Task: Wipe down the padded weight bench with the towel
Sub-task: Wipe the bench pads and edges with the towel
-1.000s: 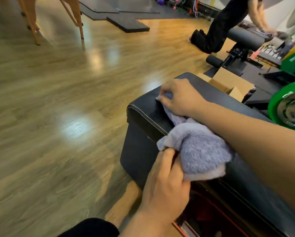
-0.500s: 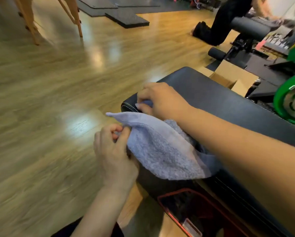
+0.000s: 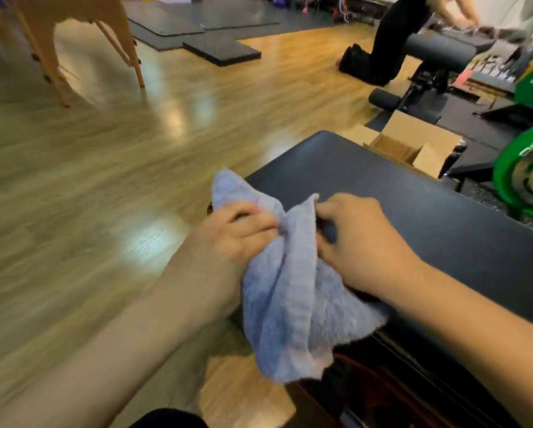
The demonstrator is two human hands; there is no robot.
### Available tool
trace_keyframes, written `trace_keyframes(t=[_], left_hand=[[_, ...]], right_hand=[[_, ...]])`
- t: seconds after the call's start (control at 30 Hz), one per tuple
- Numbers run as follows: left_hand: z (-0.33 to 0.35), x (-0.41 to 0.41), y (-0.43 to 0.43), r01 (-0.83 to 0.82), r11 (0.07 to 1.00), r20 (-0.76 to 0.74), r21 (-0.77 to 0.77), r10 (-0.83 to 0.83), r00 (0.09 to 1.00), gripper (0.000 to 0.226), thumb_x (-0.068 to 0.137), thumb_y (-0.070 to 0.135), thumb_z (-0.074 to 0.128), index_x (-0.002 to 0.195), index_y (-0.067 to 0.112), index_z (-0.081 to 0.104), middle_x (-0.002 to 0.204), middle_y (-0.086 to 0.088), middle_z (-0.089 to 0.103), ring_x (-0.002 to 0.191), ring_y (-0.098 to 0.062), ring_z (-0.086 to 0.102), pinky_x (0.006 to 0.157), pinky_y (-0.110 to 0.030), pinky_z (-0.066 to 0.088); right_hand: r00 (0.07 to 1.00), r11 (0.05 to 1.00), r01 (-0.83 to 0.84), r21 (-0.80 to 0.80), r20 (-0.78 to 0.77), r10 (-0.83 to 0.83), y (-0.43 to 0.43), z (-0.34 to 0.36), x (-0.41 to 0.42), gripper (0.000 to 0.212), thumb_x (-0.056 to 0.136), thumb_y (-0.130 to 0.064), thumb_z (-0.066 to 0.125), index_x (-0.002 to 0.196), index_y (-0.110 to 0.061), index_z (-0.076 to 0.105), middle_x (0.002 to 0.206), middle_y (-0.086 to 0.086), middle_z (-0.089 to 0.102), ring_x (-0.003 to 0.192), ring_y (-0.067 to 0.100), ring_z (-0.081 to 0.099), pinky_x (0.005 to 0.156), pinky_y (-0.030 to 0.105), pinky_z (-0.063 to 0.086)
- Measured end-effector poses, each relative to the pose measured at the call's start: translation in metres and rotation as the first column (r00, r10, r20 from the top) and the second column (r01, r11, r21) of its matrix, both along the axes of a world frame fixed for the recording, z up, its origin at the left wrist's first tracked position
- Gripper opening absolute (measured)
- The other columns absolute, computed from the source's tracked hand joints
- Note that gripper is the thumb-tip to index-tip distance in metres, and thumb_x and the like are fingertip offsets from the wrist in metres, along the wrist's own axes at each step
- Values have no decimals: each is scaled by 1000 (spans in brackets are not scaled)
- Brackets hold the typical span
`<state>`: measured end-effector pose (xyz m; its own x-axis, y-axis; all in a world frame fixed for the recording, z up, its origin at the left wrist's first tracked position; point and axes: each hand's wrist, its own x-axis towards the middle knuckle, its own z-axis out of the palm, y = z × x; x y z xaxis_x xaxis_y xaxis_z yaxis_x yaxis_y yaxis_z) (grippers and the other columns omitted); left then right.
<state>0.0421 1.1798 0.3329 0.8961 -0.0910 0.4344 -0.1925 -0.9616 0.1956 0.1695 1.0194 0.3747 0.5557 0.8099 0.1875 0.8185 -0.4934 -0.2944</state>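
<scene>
Currently, head view: left grip (image 3: 237, 233) pinching blue towel (image 3: 289, 304) at left fold, fingers curled; right grip (image 3: 361, 242) pinching opposite fold. Towel bunched between both, at near left corner of black padded surface (image 3: 413, 211), lower part hanging past edge. Cardboard box (image 3: 413, 143), green plate (image 3: 512, 180) beyond far edge.

Glossy wood-plank floor (image 3: 104, 180) reflects light patches; black rubber mats (image 3: 222, 52) lie far off, wooden table legs (image 3: 47, 60) at left, cardboard box (image 3: 419, 134) at right.
</scene>
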Motion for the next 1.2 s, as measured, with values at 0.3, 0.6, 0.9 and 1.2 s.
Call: trace_keyframes(t=[0.3,0.6,0.9,1.2], left_hand=[[27,46,-18,-261,963,-298,60,267,917,30,74,17,58,102,24,66,109,4,64,110,-20,58,92,-37,47],[34,38,-35,-262,953,-398,155,303,866,47,87,22,37,129,10,53,136,-10,51,128,-24,45,107,-34,34],[-14,-9,-89,-267,904,-450,334,402,798,76,83,30,33,141,-17,21,143,-43,25,138,-53,19,114,-54,20],[-2,2,-59,-194,797,-400,572,478,782,73,95,28,22,142,-15,-14,149,-41,-11,139,-56,-8,114,-59,-2]], right_hand=[[989,979,138,-153,67,-129,-4,6,47,22,90,-6,55,91,-17,74,78,10,55,79,33,57,68,42,49],[987,963,159,-217,28,-156,-42,10,24,15,91,-19,60,92,-28,72,77,-7,41,68,12,49,56,25,36],[983,970,184,-160,42,-179,-72,12,5,13,83,-19,66,87,-29,74,79,-3,52,71,19,51,63,33,40],[991,977,128,-172,-4,-131,-54,16,1,19,87,-21,58,96,-30,71,87,-5,47,83,24,57,73,35,46]])
